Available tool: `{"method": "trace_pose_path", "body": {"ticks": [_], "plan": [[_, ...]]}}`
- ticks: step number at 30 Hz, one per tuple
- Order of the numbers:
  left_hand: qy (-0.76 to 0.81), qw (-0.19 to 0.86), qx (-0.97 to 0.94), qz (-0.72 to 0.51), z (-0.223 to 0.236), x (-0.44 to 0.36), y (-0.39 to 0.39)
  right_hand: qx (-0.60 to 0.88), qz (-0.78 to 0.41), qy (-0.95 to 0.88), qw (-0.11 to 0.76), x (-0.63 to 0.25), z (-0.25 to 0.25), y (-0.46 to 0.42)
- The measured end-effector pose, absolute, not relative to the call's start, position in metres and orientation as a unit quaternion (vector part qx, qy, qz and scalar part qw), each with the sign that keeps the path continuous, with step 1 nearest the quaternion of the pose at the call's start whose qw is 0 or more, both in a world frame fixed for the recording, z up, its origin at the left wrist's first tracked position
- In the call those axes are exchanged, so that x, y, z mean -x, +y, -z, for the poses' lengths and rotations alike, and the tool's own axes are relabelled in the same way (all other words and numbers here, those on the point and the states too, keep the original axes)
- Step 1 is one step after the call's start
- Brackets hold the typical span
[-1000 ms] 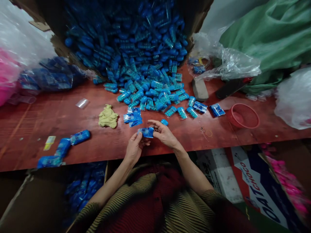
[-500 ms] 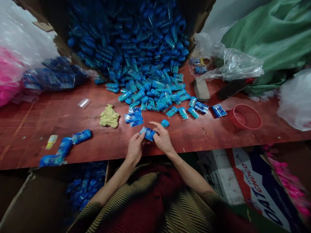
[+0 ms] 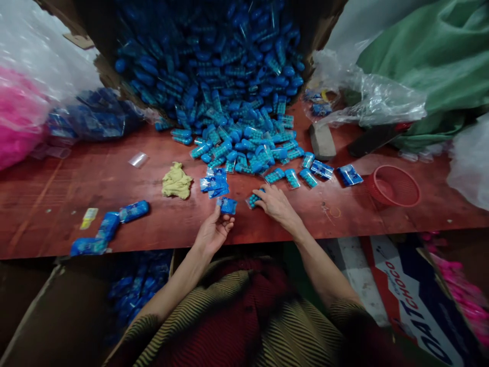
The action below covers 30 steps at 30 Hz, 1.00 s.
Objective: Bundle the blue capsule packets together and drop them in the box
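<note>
My left hand (image 3: pixel 214 230) pinches a small blue printed plastic sleeve (image 3: pixel 228 206) between thumb and fingers, just above the table's front part. To the right, the fingers of my right hand (image 3: pixel 279 206) close round a small clear bottle of blue beads (image 3: pixel 253 199) lying on the table; its far end is hidden under the fingers. A few flat blue sleeves (image 3: pixel 214 182) lie overlapped beyond my left hand. Several more bead bottles (image 3: pixel 292 178) lie beyond my right hand, in front of a large heap of blue-capped bottles (image 3: pixel 244 145).
The heap spills from a cardboard box (image 3: pixel 328 25). On the red table (image 3: pixel 183 224) lie a yellow cloth (image 3: pixel 177 181), several blue-wrapped bottles (image 3: pixel 133 211) at left, a grey block (image 3: pixel 322 141) and a red basket (image 3: pixel 395 187) at right. A green sack (image 3: pixel 424 56) stands behind.
My right hand has let go of the blue sleeve and moved right onto the bead bottle. My left hand still holds the sleeve. The view has shifted slightly.
</note>
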<state>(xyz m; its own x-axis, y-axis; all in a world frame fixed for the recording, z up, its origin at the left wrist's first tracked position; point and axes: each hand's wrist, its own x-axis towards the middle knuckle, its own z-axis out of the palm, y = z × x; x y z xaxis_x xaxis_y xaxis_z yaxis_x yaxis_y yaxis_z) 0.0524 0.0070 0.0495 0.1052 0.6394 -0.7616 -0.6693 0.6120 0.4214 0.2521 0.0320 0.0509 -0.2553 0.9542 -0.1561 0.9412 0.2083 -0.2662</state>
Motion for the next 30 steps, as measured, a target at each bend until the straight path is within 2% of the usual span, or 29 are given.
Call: {"method": "trace_pose_path", "body": {"ticks": [5,8,13,17,21,30], "plan": [[0.519,0.730,0.066,-0.440,-0.047,-0.052,0.009,0.591,-0.160,-0.788,0.059,-0.248,-0.047,0.020],[0.517,0.731,0.075,-0.438,-0.048,-0.054,0.010,0.598,-0.197,-0.769,0.114,-0.246,-0.041,0.017],[0.518,0.727,0.082,-0.442,-0.051,-0.056,0.012,0.620,-0.420,-0.586,0.308,-0.245,-0.040,0.017],[0.516,0.728,0.078,-0.445,-0.053,-0.057,0.011,0.561,-0.572,-0.456,0.387,-0.235,-0.053,0.009],[0.508,0.730,0.045,-0.456,-0.053,-0.059,0.009,0.549,-0.587,-0.426,0.416,-0.221,-0.064,0.003],[0.499,0.716,0.000,-0.487,-0.050,-0.057,0.006,0.595,-0.518,-0.452,0.416,-0.211,-0.059,-0.001]]}}
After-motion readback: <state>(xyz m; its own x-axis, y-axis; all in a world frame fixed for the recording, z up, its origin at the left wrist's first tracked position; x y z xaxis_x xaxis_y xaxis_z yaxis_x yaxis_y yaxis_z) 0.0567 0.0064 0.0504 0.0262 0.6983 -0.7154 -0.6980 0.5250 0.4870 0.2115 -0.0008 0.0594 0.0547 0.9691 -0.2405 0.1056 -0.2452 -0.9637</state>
